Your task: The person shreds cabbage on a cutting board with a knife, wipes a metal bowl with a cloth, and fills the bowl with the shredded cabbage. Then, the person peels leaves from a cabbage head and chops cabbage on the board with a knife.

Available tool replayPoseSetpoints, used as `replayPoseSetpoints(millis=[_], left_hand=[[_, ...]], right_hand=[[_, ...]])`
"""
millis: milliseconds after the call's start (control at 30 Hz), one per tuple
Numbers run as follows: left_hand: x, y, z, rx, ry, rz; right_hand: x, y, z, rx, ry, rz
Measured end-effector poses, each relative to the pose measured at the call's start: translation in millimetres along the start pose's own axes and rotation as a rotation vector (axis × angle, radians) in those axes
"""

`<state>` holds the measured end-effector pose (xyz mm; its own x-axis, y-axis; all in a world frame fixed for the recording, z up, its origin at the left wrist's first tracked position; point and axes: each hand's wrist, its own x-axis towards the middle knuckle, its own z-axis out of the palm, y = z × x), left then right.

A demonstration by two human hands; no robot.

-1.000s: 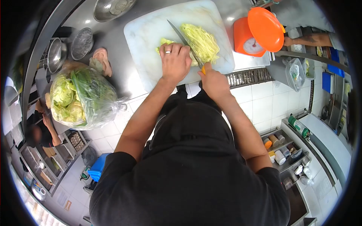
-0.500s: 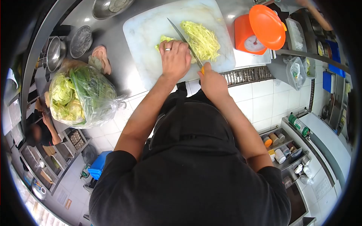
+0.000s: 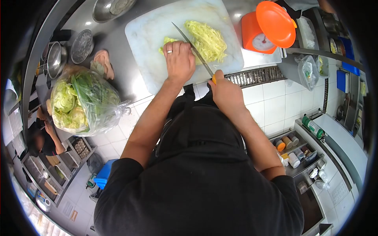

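My right hand (image 3: 226, 92) is closed round the yellow handle of a long kitchen knife (image 3: 202, 59). Its blade slants up and left over the white cutting board (image 3: 145, 39), alongside the fingers of my left hand (image 3: 180, 61). That hand, with a ring on one finger, presses down on a piece of lettuce (image 3: 167, 40); only a pale green edge shows past the fingers. To the right of the blade lies a heap of shredded lettuce (image 3: 206, 41).
An orange kitchen scale (image 3: 252, 33) stands right of the board. At left are a clear plastic bag of lettuce (image 3: 84, 102), a crumpled glove-like item (image 3: 102, 63) and metal bowls (image 3: 82, 46). A drain grate (image 3: 260, 76) runs along the floor. Another person (image 3: 47, 137) is at far left.
My right hand has drawn the knife back a little toward my body and to the right. My left hand stays on the lettuce. The whole view has shifted slightly.
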<state>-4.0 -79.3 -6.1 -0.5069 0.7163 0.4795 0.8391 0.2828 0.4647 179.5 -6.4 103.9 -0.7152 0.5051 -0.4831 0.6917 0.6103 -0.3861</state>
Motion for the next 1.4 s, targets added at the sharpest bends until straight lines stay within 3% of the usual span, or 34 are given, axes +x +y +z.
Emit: replayPoseSetpoints(millis=[200, 467, 667, 967, 1167, 1400], left_hand=[[-1.4, -1.0, 0.3, -0.008, 0.001, -0.028], [-5.9, -4.3, 4.4, -0.031, 0.010, -0.035], [-2.8, -1.1, -0.8, -0.054, 0.004, -0.025], [-4.1, -2.6, 1.5, -0.130, 0.071, -0.066], [-6.6, -3.9, 1.0, -0.072, -0.026, -0.072], [0.5, -12.2, -33.7, -0.216, -0.141, -0.106]], right_hand=[[43.1, -5.6, 16.4, 0.031, 0.030, -0.039], [-2.7, -10.5, -14.5, 0.000, -0.041, -0.009], [43.2, -6.6, 24.9, 0.030, 0.019, -0.037], [2.3, -18.0, -14.6, -0.007, -0.036, -0.015], [29.3, -18.5, 17.4, 0.026, -0.027, 0.013], [46.5, -14.6, 24.9, 0.018, 0.005, 0.002]])
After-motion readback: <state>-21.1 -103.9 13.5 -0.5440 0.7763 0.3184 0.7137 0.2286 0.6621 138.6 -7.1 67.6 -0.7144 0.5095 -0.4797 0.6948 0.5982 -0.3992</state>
